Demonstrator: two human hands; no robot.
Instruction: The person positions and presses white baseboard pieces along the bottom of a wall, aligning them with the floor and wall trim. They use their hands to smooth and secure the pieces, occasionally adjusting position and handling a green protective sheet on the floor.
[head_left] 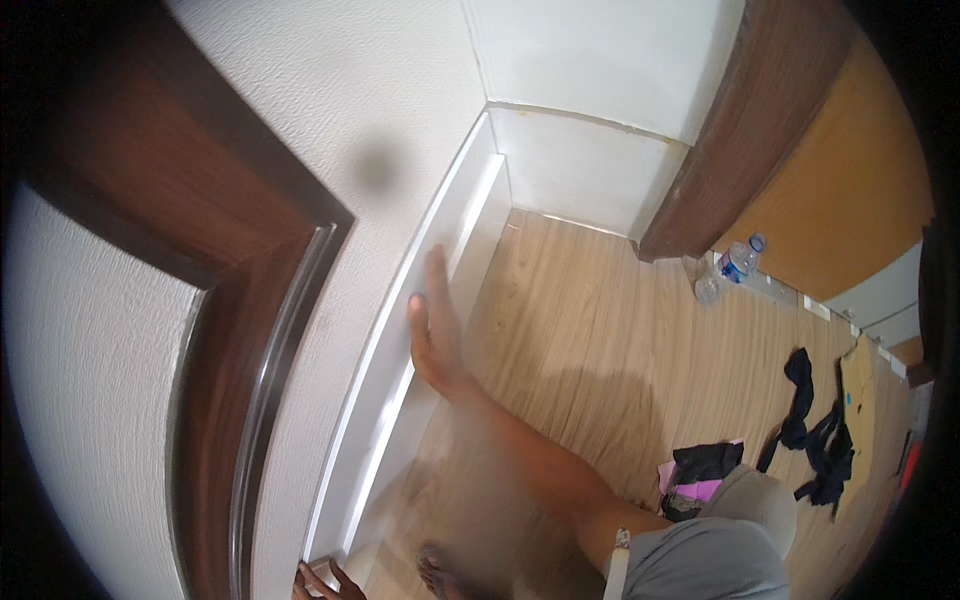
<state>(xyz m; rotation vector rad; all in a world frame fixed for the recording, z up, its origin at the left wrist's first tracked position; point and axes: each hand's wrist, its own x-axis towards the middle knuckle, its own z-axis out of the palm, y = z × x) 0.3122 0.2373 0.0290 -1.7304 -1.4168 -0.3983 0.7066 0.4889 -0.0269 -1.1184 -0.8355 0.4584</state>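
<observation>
Pale wood-look plank flooring [570, 300] spreads to the right of the right-hand fingers; textured white wall [310, 60] rises to their left. Long, straight, glossy white board with a stepped profile [365, 440] runs along the foot of that wall, from the corner beyond the right fingertips back to the left fingertips. Right hand [437, 345] lies at the board's middle stretch, palm side toward it: fingers close together, pointing along it to the corner, thumb apart, nothing clamped between them. Slight blur; firmness of contact cannot be told. Left hand [328, 588] at the board's near end, cut by the lower edge of view; visible fingers bent and apart, grip on the board cannot be told. Left of the right fingers, across the wall strip: dark brown wooden frame with a ridged edge [160, 130]. Well right of them and farther off: reddish-brown wooden post [740, 140], tan flat panel [850, 160], and near the post's foot a clear plastic bottle with blue label [737, 263]. Farther right, nearer the body: black cloth strips [828, 460] beside a thin tan sheet [862, 400]; crumpled black-and-pink material [705, 463] just beyond the grey fabric sleeve [700, 565].
</observation>
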